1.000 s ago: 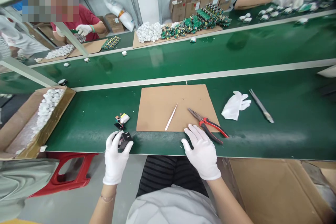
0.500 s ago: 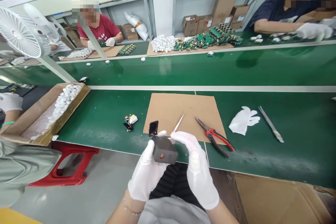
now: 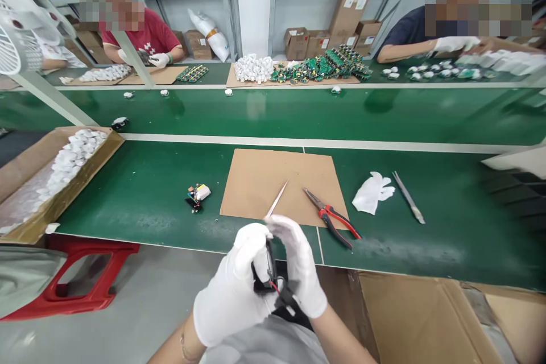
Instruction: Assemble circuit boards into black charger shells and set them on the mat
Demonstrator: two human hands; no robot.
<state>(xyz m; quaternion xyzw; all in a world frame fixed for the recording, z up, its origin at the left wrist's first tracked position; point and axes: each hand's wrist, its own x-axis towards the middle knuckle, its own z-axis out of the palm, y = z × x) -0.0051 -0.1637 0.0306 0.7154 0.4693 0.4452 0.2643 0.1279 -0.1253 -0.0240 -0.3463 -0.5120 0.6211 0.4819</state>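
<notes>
- We are holding a small black part between both gloved hands, off the near edge of the green surface and above our lap.
- Our left hand is gripping the black part from the left, with the fingers curled around it.
- Our right hand is pressing against it from the right, fingers bent over its top; a thin red wire is showing at the part's lower end.
- A cardboard sheet is lying on the surface just beyond our hands, near the near edge.
- A white pointed stick is resting on the sheet, and red-handled pliers are lying across its right near corner.
- A small circuit assembly is sitting on the surface left of the sheet.
- A loose white glove and metal tweezers are lying right of the sheet.
- An open box of white parts is standing at the left end.
- Other people are working along the far edge.
</notes>
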